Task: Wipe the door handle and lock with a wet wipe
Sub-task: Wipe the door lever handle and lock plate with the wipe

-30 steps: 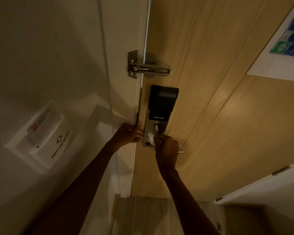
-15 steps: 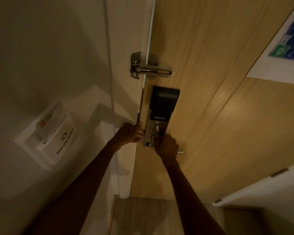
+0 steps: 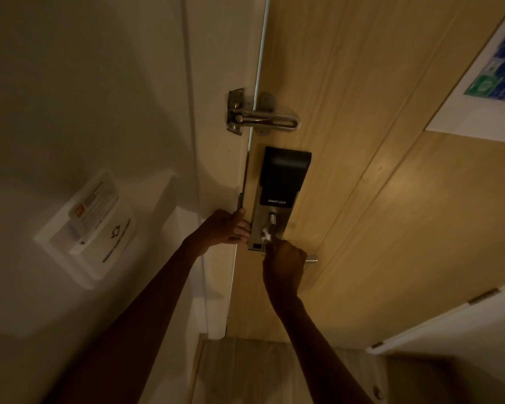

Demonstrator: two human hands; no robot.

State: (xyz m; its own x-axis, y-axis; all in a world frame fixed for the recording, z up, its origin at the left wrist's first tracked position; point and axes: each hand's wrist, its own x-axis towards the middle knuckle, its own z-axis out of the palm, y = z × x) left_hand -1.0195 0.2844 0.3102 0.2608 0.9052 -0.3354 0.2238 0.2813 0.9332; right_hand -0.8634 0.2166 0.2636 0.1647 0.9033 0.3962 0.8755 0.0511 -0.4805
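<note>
A black and silver smart lock [image 3: 280, 185] is mounted on the wooden door [image 3: 376, 199]. My right hand [image 3: 286, 262] is closed on a white wet wipe [image 3: 266, 238], pressing it against the lower silver plate of the lock just below the thumb-turn [image 3: 272, 219]. The lever handle is mostly hidden under that hand; only its tip [image 3: 312, 259] shows to the right. My left hand [image 3: 228, 230] grips the edge of the door beside the lock.
A metal swing-bar door guard [image 3: 260, 116] sits above the lock. A white card holder [image 3: 91, 225] is on the left wall. A framed notice [image 3: 490, 77] hangs at the upper right of the door. Wood floor lies below.
The wipe, hidden under my right hand half a second ago, shows again at the lock plate. My right hand has shifted slightly down. My left hand stays on the door edge.
</note>
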